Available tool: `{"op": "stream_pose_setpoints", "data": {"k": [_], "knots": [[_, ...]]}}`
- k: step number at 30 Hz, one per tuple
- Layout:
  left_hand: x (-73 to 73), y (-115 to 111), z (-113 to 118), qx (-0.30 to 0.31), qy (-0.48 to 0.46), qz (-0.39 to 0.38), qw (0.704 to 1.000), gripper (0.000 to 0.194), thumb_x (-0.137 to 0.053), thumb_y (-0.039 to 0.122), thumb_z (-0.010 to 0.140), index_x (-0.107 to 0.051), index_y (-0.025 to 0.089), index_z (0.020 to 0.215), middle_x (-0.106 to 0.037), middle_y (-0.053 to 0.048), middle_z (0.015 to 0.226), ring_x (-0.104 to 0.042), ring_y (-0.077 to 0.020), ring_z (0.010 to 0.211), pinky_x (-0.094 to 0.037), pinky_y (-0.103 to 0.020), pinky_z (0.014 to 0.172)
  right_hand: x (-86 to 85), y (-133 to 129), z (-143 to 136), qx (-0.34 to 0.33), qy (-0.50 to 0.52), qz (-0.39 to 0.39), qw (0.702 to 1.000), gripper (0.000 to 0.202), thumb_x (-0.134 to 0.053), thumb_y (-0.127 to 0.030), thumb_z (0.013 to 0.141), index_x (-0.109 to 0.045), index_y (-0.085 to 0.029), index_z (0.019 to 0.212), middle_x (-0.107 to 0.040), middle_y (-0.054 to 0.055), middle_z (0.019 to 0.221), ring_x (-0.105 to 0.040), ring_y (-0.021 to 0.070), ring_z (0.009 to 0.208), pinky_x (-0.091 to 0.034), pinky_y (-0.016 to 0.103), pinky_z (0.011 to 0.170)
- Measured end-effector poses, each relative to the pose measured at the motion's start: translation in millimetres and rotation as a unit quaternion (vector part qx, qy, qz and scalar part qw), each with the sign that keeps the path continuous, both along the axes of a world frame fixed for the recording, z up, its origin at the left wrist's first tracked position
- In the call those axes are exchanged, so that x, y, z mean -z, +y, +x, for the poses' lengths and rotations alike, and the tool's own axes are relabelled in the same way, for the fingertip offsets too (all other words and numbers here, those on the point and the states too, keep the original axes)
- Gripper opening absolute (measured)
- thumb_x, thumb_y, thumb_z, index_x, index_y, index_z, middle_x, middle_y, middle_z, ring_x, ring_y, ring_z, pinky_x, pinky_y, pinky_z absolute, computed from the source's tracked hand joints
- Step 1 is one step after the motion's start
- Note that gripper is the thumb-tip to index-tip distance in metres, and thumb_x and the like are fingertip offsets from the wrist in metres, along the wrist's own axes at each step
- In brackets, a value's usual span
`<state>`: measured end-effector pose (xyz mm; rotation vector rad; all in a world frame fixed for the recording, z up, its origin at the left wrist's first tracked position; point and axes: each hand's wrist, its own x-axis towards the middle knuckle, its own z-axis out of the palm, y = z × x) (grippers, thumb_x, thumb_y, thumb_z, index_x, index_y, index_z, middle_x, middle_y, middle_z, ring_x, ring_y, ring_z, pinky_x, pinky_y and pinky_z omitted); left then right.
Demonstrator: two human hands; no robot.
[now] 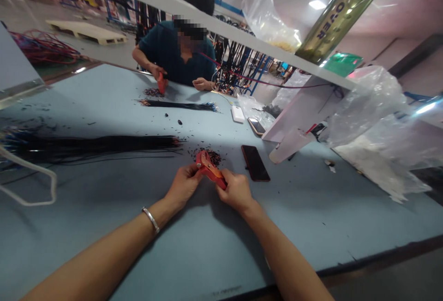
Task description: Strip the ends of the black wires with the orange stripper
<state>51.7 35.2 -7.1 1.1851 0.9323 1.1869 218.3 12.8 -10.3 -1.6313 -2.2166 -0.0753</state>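
My right hand (pixel 237 190) is wrapped round the handles of a red wire stripper (pixel 209 168), whose head points up and to the left. Close by the tool's head, my left hand (pixel 185 183) has its fingers pinched together; what lies between them is too small to make out. Just beyond the stripper is a small heap of dark insulation scraps (pixel 215 157) with some reddish bits. To the left lies a long bundle of black wires (pixel 104 144), its coppery ends towards my hands and bluish ends at far left.
Across the table (pixel 145 245) a co-worker (pixel 166 45) holds another red tool (pixel 161 84) near a second wire bundle (pixel 180 105). A dark phone (pixel 255 162) lies right of my hands. Farther right are a white tube-like holder (pixel 290 145) and plastic bags (pixel 367 107). A shelf beam (pixel 238 33) crosses above.
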Motion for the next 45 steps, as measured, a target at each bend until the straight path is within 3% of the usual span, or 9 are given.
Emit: {"op": "stream_pose_setpoints", "data": {"k": [12, 16, 18, 20, 25, 27, 29, 38, 45], "knots": [[-1.6, -2.3, 0.1, -0.034, 0.075, 0.041, 0.996, 0.028, -0.061, 0.039, 0.076, -0.071, 0.013, 0.078, -0.067, -0.002, 0.067, -0.054, -0.0141, 0.063, -0.042, -0.023, 0.061, -1.4, 1.8, 2.7, 0.022, 0.037, -0.011, 0.999, 0.013, -0.053, -0.030, 0.076, -0.060, -0.018, 0.076, -0.066, 0.005, 0.064, -0.059, 0.0178, 0.054, -0.031, 0.025, 0.052], [-0.4, -2.8, -3.4, -0.125, 0.149, 0.083, 0.977, 0.025, -0.055, 0.035, 0.080, -0.068, 0.014, 0.080, -0.062, 0.000, 0.064, -0.052, -0.0133, 0.061, -0.040, -0.023, 0.059, -12.7, 1.7, 6.9, 0.042, 0.149, -0.050, 0.987, 0.018, -0.054, -0.035, 0.077, -0.060, -0.018, 0.075, -0.061, 0.003, 0.059, -0.054, 0.0169, 0.053, -0.032, 0.026, 0.053], [1.2, -1.4, -5.1, -0.183, 0.159, 0.092, 0.966, 0.023, -0.055, 0.035, 0.080, -0.067, 0.015, 0.080, -0.063, 0.000, 0.067, -0.053, -0.0142, 0.065, -0.042, -0.023, 0.062, -20.1, -0.2, 8.7, 0.037, 0.245, -0.108, 0.963, 0.019, -0.057, -0.036, 0.075, -0.059, -0.018, 0.076, -0.060, 0.002, 0.061, -0.054, 0.0165, 0.056, -0.036, 0.025, 0.056], [3.1, 0.5, -6.0, -0.216, 0.157, 0.091, 0.960, 0.023, -0.055, 0.036, 0.080, -0.066, 0.016, 0.081, -0.064, 0.000, 0.070, -0.054, -0.0147, 0.068, -0.042, -0.024, 0.065, -26.0, -3.5, 9.4, -0.001, 0.384, -0.206, 0.900, 0.022, -0.061, -0.037, 0.072, -0.060, -0.016, 0.081, -0.061, 0.002, 0.068, -0.056, 0.0174, 0.062, -0.041, 0.027, 0.059], [5.5, 3.4, -5.9, -0.216, 0.154, 0.079, 0.961, 0.023, -0.054, 0.037, 0.082, -0.064, 0.016, 0.082, -0.062, 0.000, 0.071, -0.052, -0.0147, 0.070, -0.042, -0.024, 0.067, -23.9, -12.0, 8.5, -0.086, 0.650, -0.436, 0.617, 0.034, -0.053, -0.041, 0.076, -0.061, -0.014, 0.095, -0.064, 0.007, 0.079, -0.063, 0.0200, 0.068, -0.049, 0.034, 0.066], [5.1, 3.5, -5.8, -0.206, 0.153, 0.072, 0.964, 0.023, -0.054, 0.037, 0.082, -0.064, 0.017, 0.082, -0.062, 0.000, 0.072, -0.053, -0.0151, 0.072, -0.042, -0.024, 0.068, -18.6, -13.4, 10.1, -0.072, 0.686, -0.458, 0.560, 0.034, -0.051, -0.039, 0.076, -0.062, -0.014, 0.095, -0.064, 0.007, 0.079, -0.063, 0.0188, 0.067, -0.049, 0.034, 0.068], [4.1, 3.2, -6.0, -0.197, 0.155, 0.068, 0.966, 0.023, -0.053, 0.037, 0.083, -0.064, 0.017, 0.082, -0.063, 0.000, 0.073, -0.054, -0.0158, 0.073, -0.042, -0.024, 0.070, -14.1, -13.9, 13.5, -0.059, 0.712, -0.456, 0.531, 0.035, -0.049, -0.038, 0.075, -0.062, -0.014, 0.097, -0.063, 0.006, 0.080, -0.062, 0.0180, 0.068, -0.049, 0.033, 0.070], [3.2, 3.1, -7.7, -0.169, 0.173, 0.079, 0.967, 0.015, -0.051, 0.029, 0.082, -0.062, 0.019, 0.084, -0.064, 0.000, 0.076, -0.055, -0.0155, 0.072, -0.043, -0.025, 0.070, -15.1, -14.9, 29.3, -0.073, 0.737, -0.386, 0.551, 0.037, -0.051, -0.035, 0.070, -0.062, -0.016, 0.100, -0.060, 0.005, 0.080, -0.059, 0.0192, 0.069, -0.050, 0.036, 0.071], [5.2, 5.1, -6.7, -0.154, 0.073, 0.110, 0.979, 0.017, -0.060, 0.035, 0.080, -0.065, 0.019, 0.084, -0.054, 0.003, 0.065, -0.049, -0.0129, 0.065, -0.040, -0.023, 0.066, -24.8, -14.9, 34.4, -0.055, 0.745, -0.358, 0.560, 0.034, -0.052, -0.035, 0.071, -0.065, -0.016, 0.096, -0.061, 0.006, 0.080, -0.060, 0.0204, 0.072, -0.049, 0.037, 0.075]]}}
